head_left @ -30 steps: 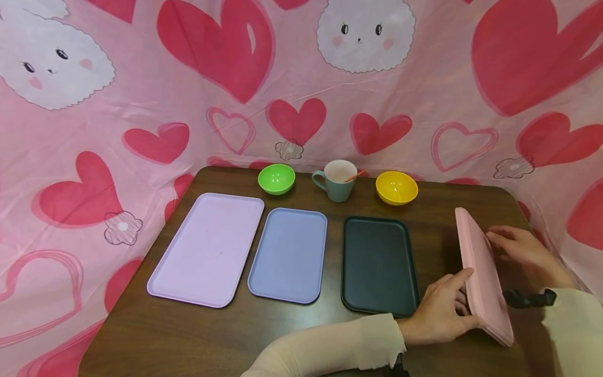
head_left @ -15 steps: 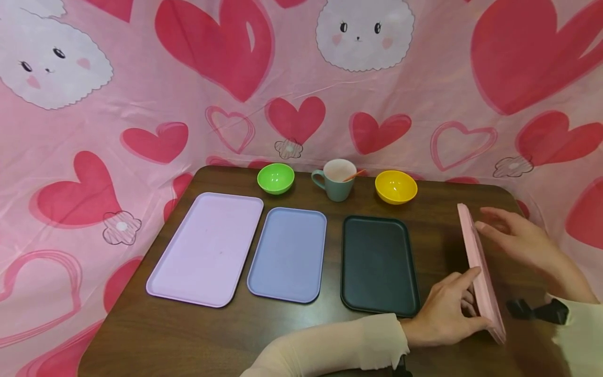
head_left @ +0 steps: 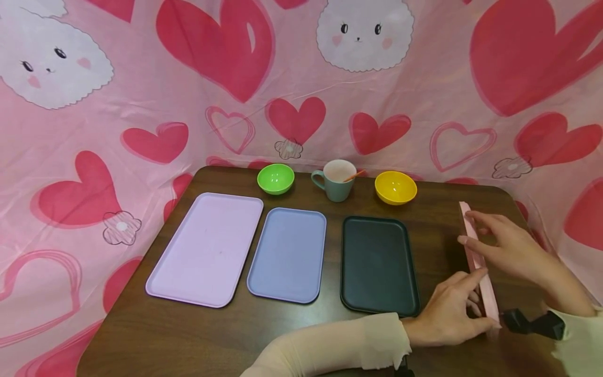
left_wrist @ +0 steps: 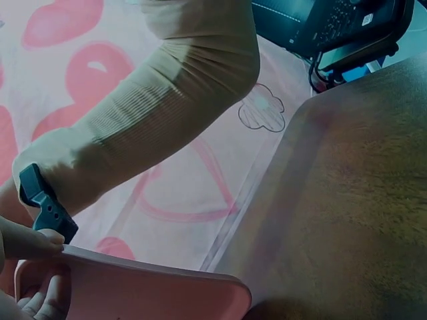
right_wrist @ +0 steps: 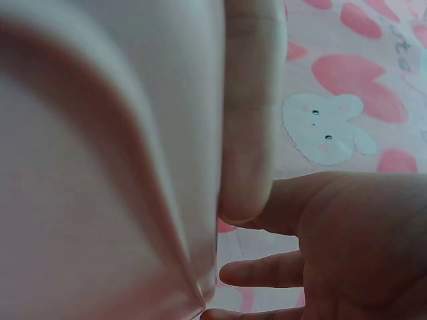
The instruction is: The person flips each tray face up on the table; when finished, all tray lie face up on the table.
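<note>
A flat pink case with rounded corners (head_left: pixel 490 303) stands nearly edge-on at the right of the table. My left hand (head_left: pixel 445 311) grips its near part, thumb low and fingers along the side facing the trays. My right hand (head_left: pixel 513 251) is at the far upper edge, its thumb and forefinger spread and touching or very near it. In the left wrist view, fingers (left_wrist: pixel 57 293) lie against the case's face. The right wrist view shows the case (right_wrist: pixel 80 200) large and blurred beside a straight finger (right_wrist: pixel 250 133). Whatever the case contains is hidden.
Left of the case lie a black tray (head_left: pixel 379 262), a blue tray (head_left: pixel 287 256) and a lilac tray (head_left: pixel 207 248). Behind stand a green bowl (head_left: pixel 276 179), a teal mug (head_left: pixel 336 188) holding an orange stick, and a yellow bowl (head_left: pixel 395 188). A heart-patterned cloth (head_left: pixel 297 68) surrounds the table.
The pink case has turned from showing its right face to nearly edge-on. My right hand has left that face and come left to the upper edge. The left hand keeps its grip, slightly farther right.
</note>
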The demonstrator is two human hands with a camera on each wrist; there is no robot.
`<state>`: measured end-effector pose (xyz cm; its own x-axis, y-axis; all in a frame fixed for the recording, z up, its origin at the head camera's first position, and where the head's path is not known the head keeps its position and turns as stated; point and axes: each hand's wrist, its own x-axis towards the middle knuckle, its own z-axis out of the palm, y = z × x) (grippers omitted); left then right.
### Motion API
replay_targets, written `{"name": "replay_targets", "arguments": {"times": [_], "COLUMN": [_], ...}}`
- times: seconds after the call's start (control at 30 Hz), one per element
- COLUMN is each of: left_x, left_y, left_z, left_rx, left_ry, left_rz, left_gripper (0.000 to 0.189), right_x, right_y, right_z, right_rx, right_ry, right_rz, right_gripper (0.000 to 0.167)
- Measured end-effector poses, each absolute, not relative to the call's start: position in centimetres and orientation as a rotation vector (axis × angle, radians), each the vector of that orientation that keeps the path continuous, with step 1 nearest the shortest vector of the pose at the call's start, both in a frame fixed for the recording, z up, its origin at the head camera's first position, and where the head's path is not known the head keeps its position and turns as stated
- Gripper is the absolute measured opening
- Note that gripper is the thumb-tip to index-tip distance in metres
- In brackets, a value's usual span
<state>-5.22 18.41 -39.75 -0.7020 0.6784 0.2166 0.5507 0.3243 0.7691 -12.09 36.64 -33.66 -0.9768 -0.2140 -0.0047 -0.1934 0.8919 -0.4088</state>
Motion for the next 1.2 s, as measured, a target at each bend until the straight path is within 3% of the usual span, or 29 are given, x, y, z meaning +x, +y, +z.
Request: {"name": "replay_targets", "arguments": {"times": [0.23,0.97,1.2], "left_x": [-5.3,-6.0,-6.4], "left_y": [18.4,18.4,18.2], "left_z": [-39.6,-39.1,-39.4], "left_rx": [1.131,1.226,1.208], "left_ry": [2.452,2.496,2.278], "left_rz": [1.283,1.196,1.308], "left_gripper": [0.085,0.080,0.101], "right_x": [-11.8,-11.9,-11.9], "right_y": [36.3,35.8,36.2], "right_z": [-33.6,-33.0,-32.6], "right_rx": [-0.297,-0.298,-0.275], "right_ry": [2.947,3.048,3.057], "right_rz": [-0.590,-0.410,-0.332], "right_gripper": [0.075,0.065,0.061]}}
